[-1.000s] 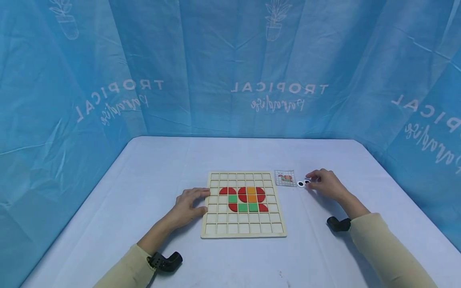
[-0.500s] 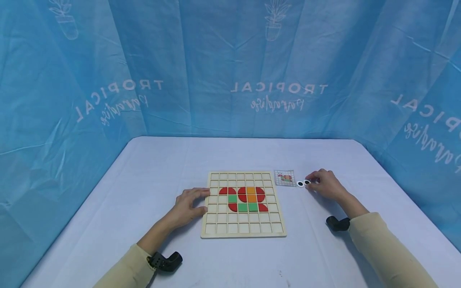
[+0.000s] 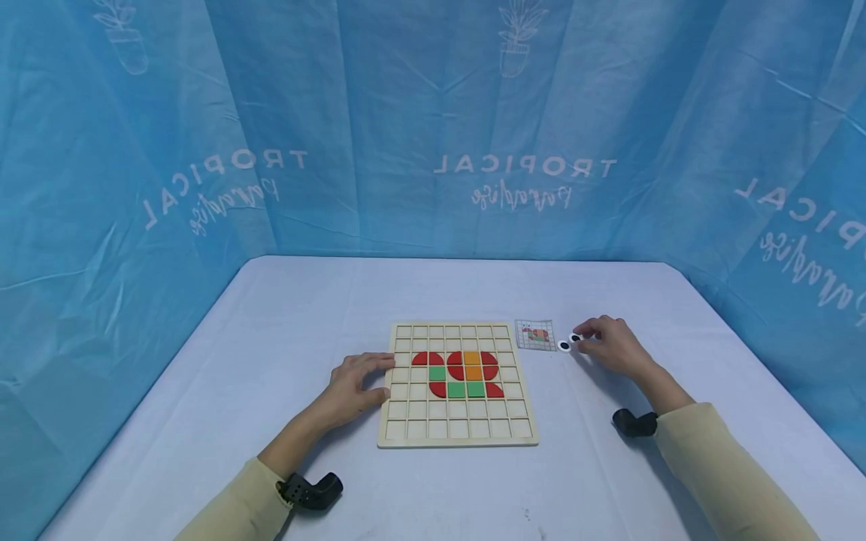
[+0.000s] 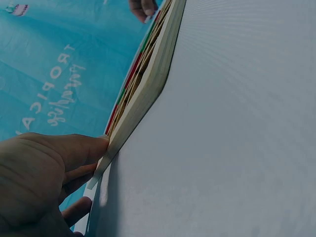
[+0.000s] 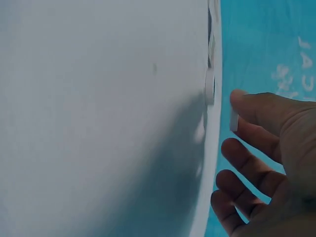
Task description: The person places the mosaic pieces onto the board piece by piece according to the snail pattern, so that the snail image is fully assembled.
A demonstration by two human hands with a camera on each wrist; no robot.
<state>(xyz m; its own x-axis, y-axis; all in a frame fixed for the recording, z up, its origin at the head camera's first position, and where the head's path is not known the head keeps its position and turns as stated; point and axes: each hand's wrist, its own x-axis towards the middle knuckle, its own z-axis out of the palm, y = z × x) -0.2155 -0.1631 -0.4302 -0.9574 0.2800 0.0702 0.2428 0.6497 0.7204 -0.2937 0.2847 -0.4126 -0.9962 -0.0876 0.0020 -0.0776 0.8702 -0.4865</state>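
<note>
A square wooden grid board (image 3: pixel 458 429) lies on the table, with red, orange and green tiles set in several cells. My left hand (image 3: pixel 349 391) rests at the board's left edge, fingers extended; the left wrist view has the thumb (image 4: pixel 81 150) touching the rim. Right of the board, my right hand (image 3: pixel 611 347) pinches a round white eye piece with a black dot (image 3: pixel 575 338) between thumb and index finger. In the right wrist view that held piece (image 5: pixel 234 121) is seen edge-on, clear of the table. A matching eye piece (image 3: pixel 564 346) lies on the tablecloth beside it.
A small picture card (image 3: pixel 535 335) with a grid and a coloured figure lies between the board and the eye pieces. White cloth covers the table (image 3: pixel 446 289). Blue printed curtains (image 3: pixel 392 120) hang behind and at both sides.
My right hand has lifted one eye piece slightly off the table, up and away from the other one. My left hand and the board have stayed in place.
</note>
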